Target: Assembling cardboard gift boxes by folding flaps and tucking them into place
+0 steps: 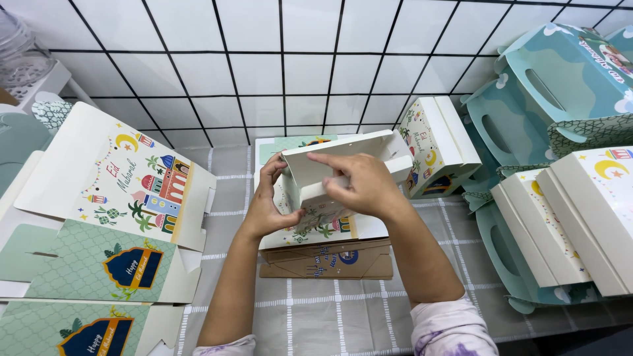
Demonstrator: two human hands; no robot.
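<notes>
A white cardboard gift box point(343, 158) with printed coloured decoration is held half folded above the table, its plain inner flaps facing me. My left hand point(267, 201) grips its left side from below. My right hand point(359, 181) lies over the front flap, fingers pressing the flap inward. Under the box sits a small stack of flat unfolded box blanks point(330, 254), white and brown.
Flat printed blanks point(99, 217) lie at the left. A folded white box point(438, 145) stands to the right of my hands. Teal and white handled boxes point(560, 165) are piled at the right. A white tiled wall point(297, 66) rises behind the grey checked tablecloth point(330, 310).
</notes>
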